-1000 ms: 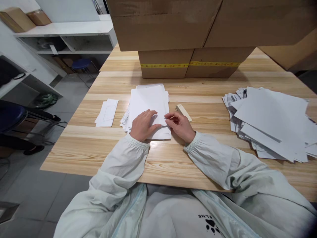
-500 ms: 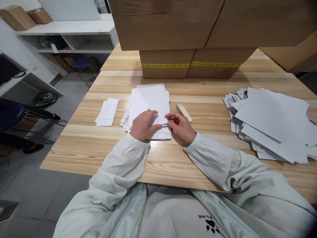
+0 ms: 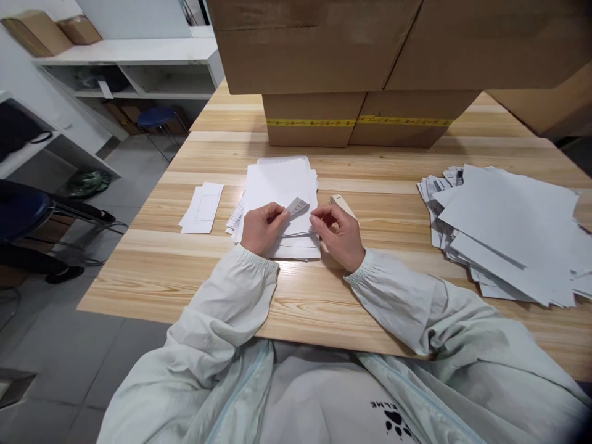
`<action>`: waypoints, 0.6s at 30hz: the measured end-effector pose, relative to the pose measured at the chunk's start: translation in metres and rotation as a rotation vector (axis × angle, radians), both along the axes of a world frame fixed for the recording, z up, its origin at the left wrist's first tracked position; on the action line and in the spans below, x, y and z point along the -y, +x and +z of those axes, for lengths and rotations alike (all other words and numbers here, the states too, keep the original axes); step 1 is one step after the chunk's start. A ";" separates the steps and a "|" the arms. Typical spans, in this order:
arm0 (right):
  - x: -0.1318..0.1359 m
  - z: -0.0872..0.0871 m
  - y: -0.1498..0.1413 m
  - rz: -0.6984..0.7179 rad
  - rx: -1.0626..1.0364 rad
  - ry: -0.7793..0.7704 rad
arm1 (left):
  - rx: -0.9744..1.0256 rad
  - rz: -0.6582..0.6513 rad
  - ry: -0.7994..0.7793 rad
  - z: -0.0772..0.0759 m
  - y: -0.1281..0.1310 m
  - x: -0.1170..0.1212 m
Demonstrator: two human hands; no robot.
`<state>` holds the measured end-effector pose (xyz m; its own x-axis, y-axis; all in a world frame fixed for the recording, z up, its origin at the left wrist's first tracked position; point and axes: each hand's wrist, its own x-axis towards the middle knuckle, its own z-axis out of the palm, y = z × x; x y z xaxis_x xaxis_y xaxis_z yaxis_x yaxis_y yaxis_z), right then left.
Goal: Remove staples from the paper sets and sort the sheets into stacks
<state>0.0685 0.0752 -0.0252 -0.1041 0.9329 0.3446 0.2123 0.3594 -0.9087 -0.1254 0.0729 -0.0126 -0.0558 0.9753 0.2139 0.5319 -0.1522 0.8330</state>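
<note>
My left hand (image 3: 263,227) rests over a stack of white paper (image 3: 277,179) at the middle of the table. Its thumb and forefinger pinch a small greyish slip of paper (image 3: 297,208) with printed lines, raised above the stack. Whether that slip is a loose piece or a folded-up corner, I cannot tell. My right hand (image 3: 338,233) is at the stack's right edge, thumb and forefinger drawn together close to the slip. Anything between those fingertips is too small to make out. Just behind this hand lies a cream-coloured stapler (image 3: 343,205), partly covered by it.
To the left lie a few small white sheets (image 3: 202,208). A large untidy pile of papers (image 3: 509,228) covers the right side of the table. Cardboard boxes (image 3: 314,117) with yellow tape stand at the back, larger ones on top. Blue stools (image 3: 157,117) stand on the floor at left.
My left hand has gone from lying with spread fingers on the stack to pinching the printed slip, which now shows raised. My right hand has barely moved.
</note>
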 end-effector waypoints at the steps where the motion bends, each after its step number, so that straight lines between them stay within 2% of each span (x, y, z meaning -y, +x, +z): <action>1: -0.001 0.003 -0.002 0.033 0.036 0.021 | 0.046 -0.006 -0.011 0.001 0.000 0.000; 4: -0.009 0.006 -0.010 0.128 0.071 -0.023 | 0.109 -0.034 -0.037 0.006 0.000 -0.001; 8: -0.021 0.002 -0.018 0.137 0.041 -0.063 | 0.158 -0.086 -0.065 0.010 -0.001 0.000; 18: -0.025 0.000 -0.020 0.211 -0.221 -0.250 | 0.287 -0.194 -0.160 0.005 -0.009 -0.004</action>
<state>0.0489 0.0999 -0.0254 -0.2512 0.9569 0.1455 -0.0537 0.1364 -0.9892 -0.1340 0.0766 -0.0072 0.0973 0.9934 0.0609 0.2480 -0.0835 0.9652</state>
